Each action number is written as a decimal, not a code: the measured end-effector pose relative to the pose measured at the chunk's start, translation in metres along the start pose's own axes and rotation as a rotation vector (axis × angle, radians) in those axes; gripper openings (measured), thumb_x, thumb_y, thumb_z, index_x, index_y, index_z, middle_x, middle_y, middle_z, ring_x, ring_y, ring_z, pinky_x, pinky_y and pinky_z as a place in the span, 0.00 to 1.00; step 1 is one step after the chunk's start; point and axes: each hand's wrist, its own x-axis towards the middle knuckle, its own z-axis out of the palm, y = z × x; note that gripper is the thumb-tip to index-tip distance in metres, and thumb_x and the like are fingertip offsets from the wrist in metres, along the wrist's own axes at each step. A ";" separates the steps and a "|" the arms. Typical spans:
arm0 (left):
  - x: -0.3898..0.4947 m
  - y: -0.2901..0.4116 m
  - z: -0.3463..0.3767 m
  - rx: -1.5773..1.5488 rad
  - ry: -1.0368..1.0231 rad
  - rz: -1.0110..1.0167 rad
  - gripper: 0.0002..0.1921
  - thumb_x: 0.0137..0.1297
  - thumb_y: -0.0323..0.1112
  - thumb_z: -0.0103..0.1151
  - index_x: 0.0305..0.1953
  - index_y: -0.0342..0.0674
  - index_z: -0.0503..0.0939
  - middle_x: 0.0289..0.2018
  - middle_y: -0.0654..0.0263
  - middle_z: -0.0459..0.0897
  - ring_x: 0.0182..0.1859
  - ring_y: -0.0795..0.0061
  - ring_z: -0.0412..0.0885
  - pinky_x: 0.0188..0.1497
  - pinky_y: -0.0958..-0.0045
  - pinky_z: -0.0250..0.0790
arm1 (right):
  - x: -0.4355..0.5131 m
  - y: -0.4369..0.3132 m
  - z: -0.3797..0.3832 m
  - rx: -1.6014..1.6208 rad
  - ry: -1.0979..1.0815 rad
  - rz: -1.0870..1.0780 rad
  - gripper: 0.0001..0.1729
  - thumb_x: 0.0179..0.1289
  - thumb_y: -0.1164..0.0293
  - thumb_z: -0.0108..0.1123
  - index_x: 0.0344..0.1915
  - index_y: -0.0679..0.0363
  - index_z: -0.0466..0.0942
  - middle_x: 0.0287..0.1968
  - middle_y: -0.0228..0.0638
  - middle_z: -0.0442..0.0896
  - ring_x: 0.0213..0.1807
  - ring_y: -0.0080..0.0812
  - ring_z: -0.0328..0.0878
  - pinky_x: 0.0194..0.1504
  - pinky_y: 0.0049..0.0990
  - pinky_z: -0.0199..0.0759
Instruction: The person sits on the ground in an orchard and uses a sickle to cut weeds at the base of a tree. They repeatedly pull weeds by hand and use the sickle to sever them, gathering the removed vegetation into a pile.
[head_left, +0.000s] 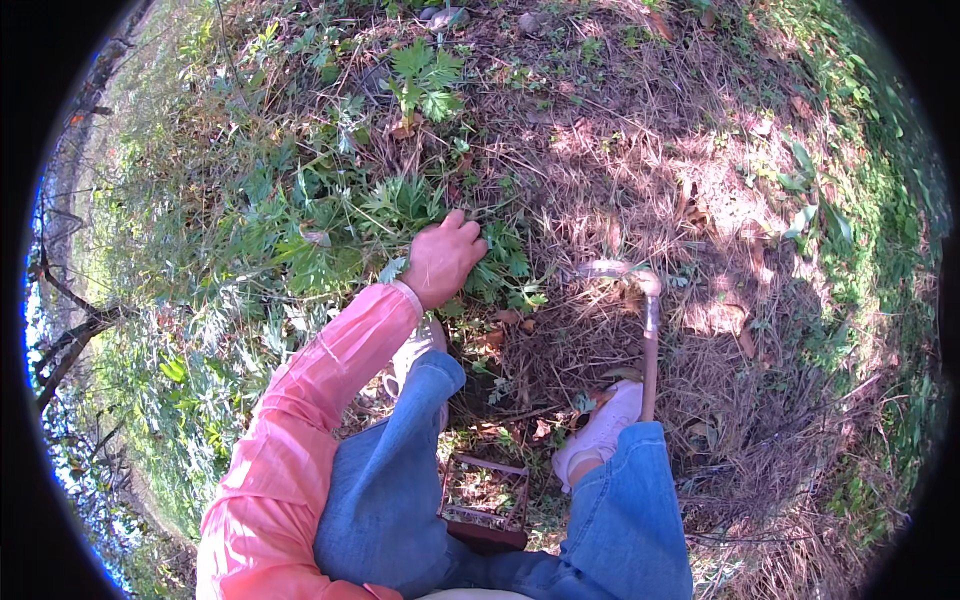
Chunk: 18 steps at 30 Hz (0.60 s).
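Observation:
My left hand (448, 259), at the end of a pink sleeve, is curled over a clump of green leafy weeds (504, 251). Its back faces up, and jagged leaves stick out on both sides of the fist. The stems under the fingers are hidden. My right hand is out of view. Before my right foot is a sickle-like hand tool (650, 352), its curved metal head lying over dry grass. Its handle runs back beside the shoe and disappears at my right trouser leg.
I sit on a low stool (487, 536) with a thin frame between my legs. My light shoes (600, 424) are on the ground. Denser weeds (300, 202) grow to the left, dry cut grass (615, 172) covers the right, and stones (448, 18) lie far ahead. Bare branches (71, 341) edge the left.

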 end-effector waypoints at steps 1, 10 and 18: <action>-0.002 0.007 -0.002 -0.045 0.016 0.020 0.10 0.46 0.29 0.56 0.33 0.48 0.77 0.32 0.69 0.70 0.43 0.68 0.71 0.33 0.69 0.73 | -0.001 -0.002 -0.003 -0.002 0.000 -0.001 0.24 0.64 0.52 0.56 0.40 0.64 0.68 0.25 0.51 0.76 0.30 0.53 0.77 0.31 0.43 0.68; -0.059 0.029 -0.026 -0.247 -0.103 0.255 0.08 0.46 0.31 0.55 0.32 0.43 0.75 0.32 0.64 0.70 0.44 0.63 0.70 0.35 0.66 0.73 | -0.007 -0.007 -0.017 -0.005 -0.015 -0.005 0.24 0.64 0.51 0.55 0.41 0.63 0.68 0.27 0.51 0.76 0.31 0.50 0.77 0.32 0.42 0.68; -0.021 0.040 -0.007 -0.317 0.243 0.134 0.07 0.55 0.27 0.50 0.35 0.34 0.72 0.58 0.52 0.68 0.60 0.54 0.66 0.59 0.59 0.63 | 0.001 -0.032 -0.037 0.003 -0.058 -0.029 0.23 0.64 0.51 0.55 0.42 0.61 0.69 0.28 0.50 0.76 0.31 0.48 0.77 0.32 0.42 0.68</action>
